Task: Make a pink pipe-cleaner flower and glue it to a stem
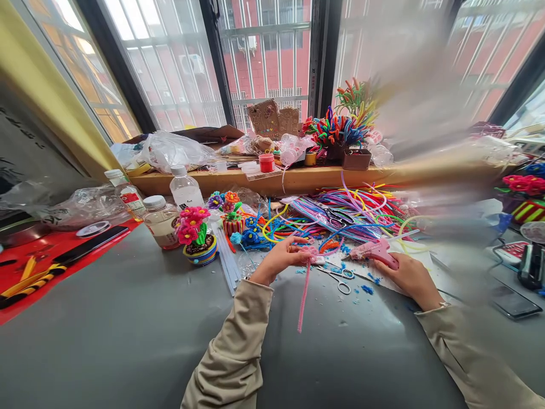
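My left hand [281, 258] is closed in a pinch on a pink pipe cleaner [304, 289], whose coiled top sits at my fingertips and whose tail trails toward me across the grey table [128, 329]. My right hand [406, 275] is wrapped round a pink glue gun [374, 251] that rests low over the table, nozzle pointing left toward the coil. Small scissors [340, 278] lie between both hands, among blue fluff scraps.
A heap of coloured pipe cleaners [340, 213] lies behind the hands. Finished pipe-cleaner flower pots [198, 236], bottles [184, 190] and a jar [162, 221] stand at left. A phone [513, 301] lies at right. The wooden sill [255, 179] holds clutter. The right side is blurred.
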{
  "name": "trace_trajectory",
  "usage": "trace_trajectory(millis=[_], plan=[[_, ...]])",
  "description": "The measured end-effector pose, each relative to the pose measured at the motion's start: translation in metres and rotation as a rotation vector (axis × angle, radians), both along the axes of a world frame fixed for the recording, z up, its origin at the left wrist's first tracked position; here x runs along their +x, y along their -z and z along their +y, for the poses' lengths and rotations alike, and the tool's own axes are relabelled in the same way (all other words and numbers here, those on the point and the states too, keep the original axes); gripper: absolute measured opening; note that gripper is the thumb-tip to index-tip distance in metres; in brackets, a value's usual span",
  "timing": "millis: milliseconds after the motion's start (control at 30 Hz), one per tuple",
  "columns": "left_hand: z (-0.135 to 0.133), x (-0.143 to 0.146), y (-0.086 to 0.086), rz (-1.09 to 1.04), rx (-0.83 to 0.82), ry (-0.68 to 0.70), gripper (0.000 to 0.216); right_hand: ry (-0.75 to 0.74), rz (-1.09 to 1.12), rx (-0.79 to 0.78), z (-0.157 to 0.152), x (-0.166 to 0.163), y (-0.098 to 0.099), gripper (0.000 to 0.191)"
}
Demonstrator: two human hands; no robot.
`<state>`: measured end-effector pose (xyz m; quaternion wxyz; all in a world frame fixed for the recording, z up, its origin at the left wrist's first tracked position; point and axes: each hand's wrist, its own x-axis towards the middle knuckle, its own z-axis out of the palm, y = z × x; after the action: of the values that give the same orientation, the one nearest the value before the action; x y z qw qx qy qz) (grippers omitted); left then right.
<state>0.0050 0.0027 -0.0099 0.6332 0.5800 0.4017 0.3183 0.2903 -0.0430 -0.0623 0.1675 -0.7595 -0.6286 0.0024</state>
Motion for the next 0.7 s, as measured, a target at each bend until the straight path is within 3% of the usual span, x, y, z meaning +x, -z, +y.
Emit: trace_trajectory(millis=[333,700], plan=[[-0.002,0.001,-0.002,-0.001,-0.014,-0.010,0.046,-0.036,-0.188,0.188,0.004,0.006,0.019,0.048],[-0.004,0.002,-0.004,-0.019,-0.037,-0.012,0.046,0.111,-0.019,0.244,-0.001,0.007,0.009,0.048]])
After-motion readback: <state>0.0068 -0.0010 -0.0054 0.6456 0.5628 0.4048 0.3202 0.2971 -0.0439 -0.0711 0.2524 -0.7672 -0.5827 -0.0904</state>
